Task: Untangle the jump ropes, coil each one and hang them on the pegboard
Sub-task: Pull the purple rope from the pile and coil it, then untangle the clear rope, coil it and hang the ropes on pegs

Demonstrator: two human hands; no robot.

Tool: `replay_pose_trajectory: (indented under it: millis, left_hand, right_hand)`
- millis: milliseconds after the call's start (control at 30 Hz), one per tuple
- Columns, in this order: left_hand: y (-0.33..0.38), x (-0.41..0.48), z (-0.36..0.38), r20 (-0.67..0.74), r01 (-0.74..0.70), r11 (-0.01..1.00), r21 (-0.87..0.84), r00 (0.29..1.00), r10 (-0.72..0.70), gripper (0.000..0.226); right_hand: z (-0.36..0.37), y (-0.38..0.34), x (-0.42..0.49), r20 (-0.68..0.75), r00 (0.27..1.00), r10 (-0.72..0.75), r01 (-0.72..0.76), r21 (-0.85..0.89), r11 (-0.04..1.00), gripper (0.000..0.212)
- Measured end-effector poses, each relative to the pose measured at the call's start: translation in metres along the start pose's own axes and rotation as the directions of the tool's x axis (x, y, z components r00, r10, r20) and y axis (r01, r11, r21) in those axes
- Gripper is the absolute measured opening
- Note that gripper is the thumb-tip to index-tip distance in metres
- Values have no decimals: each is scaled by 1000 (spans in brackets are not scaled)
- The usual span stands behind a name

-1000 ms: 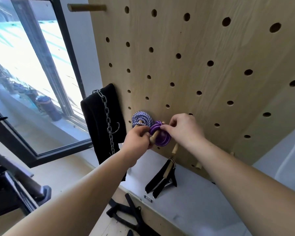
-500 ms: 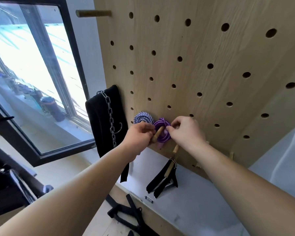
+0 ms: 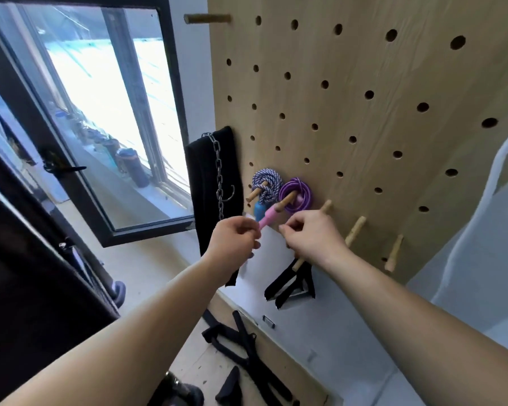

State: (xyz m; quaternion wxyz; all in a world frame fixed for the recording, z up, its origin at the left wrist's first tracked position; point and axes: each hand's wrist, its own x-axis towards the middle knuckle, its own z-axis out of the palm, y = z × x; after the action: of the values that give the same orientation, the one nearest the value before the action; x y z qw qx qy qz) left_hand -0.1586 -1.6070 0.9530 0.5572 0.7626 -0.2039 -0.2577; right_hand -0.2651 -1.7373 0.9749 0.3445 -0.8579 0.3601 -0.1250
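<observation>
A purple jump rope coil [image 3: 296,191] hangs on a wooden peg [image 3: 285,201] low on the wooden pegboard [image 3: 364,118]. Its pink handle [image 3: 269,215] dangles below the peg, and my left hand [image 3: 235,240] pinches the handle's lower end. To the left, a blue-and-white striped rope coil [image 3: 266,179] hangs on its own peg, with a blue handle [image 3: 258,213] under it. My right hand [image 3: 311,237] hovers just below the purple coil, fingers loosely curled, holding nothing.
A black belt [image 3: 201,177] with a chain and hook [image 3: 219,177] hangs at the board's left edge. Black strap handles [image 3: 288,284] hang lower, and more straps [image 3: 244,344] lie on the floor. Bare pegs [image 3: 355,232] stick out to the right. A window [image 3: 100,112] is on the left.
Both hands have drawn back and down from the purple coil, which now hangs on its peg alone. The pink handle has come into view under it.
</observation>
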Motion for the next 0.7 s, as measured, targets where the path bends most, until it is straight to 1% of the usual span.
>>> replay_pose_trajectory:
  millis: [100, 200, 300, 367, 433, 500, 600, 667, 700]
  left_hand:
    - [-33, -38, -7, -30, 45, 998, -38, 998, -46, 23]
    - [-72, -84, -19, -75, 90, 995, -47, 993, -93, 20]
    - [-114, -128, -34, -116, 132, 991, -17, 984, -133, 21]
    - [-142, -159, -45, -113, 156, 987, 26, 982, -152, 20]
    - [-170, -193, -53, -103, 197, 977, 77, 977, -188, 18]
    - [-199, -230, -60, -108, 254, 962, 104, 964, -243, 17]
    - [-244, -287, -69, -150, 370, 925, 92, 923, -354, 19]
    - [-270, -326, -72, -214, 452, 890, 53, 876, -432, 17]
    - [-282, -347, -73, -252, 494, 869, 23, 844, -473, 16]
  right_hand:
    - [28, 2, -26, 151, 988, -16, 17, -4, 1000, 29]
    - [58, 3, -63, 282, 959, 7, 3, -34, 999, 27]
    - [90, 6, -101, 382, 924, 23, 4, -70, 998, 25]
    - [114, 8, -125, 469, 883, 20, 34, -108, 994, 23]
    - [140, 12, -146, 588, 808, 39, 74, -167, 983, 22]
    - [166, 13, -167, 706, 706, 55, 148, -223, 964, 24]
    - [209, 6, -200, 826, 564, 23, 327, -248, 912, 24]
    - [237, -1, -227, 885, 465, 3, 453, -240, 858, 29]
    - [252, -2, -241, 918, 396, -21, 539, -214, 815, 30]
